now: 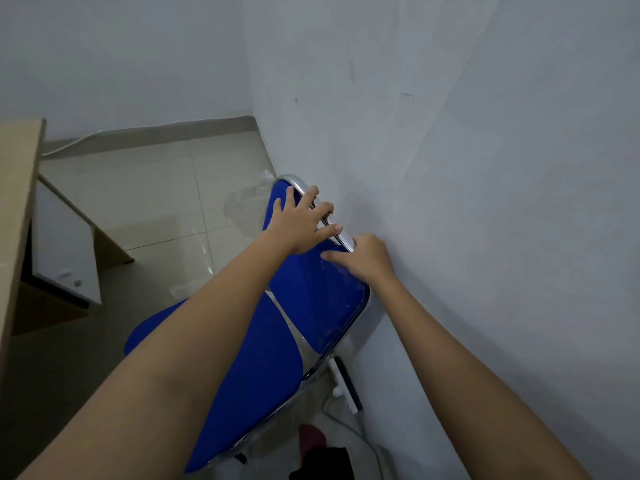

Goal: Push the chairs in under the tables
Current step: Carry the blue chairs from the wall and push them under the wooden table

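A blue padded chair (322, 299) with a chrome frame stands with its backrest against the white wall on the right. My left hand (301, 225) lies on the top of the backrest, fingers spread and curling over the chrome rail. My right hand (363, 259) rests just below it on the same top edge, thumb on the blue pad and fingers behind the rail. Both forearms cross over the blue seat. A light wooden table (17, 216) stands at the left edge, with a white drawer unit (65, 251) under it.
The white wall (485, 168) runs close along the right. A white power strip (343, 382) with a cable lies on the floor by the chair's rear leg. Clear plastic wrap (246, 206) sits on the tiled floor (156, 202) beyond the chair. Dark cloth lies at the bottom.
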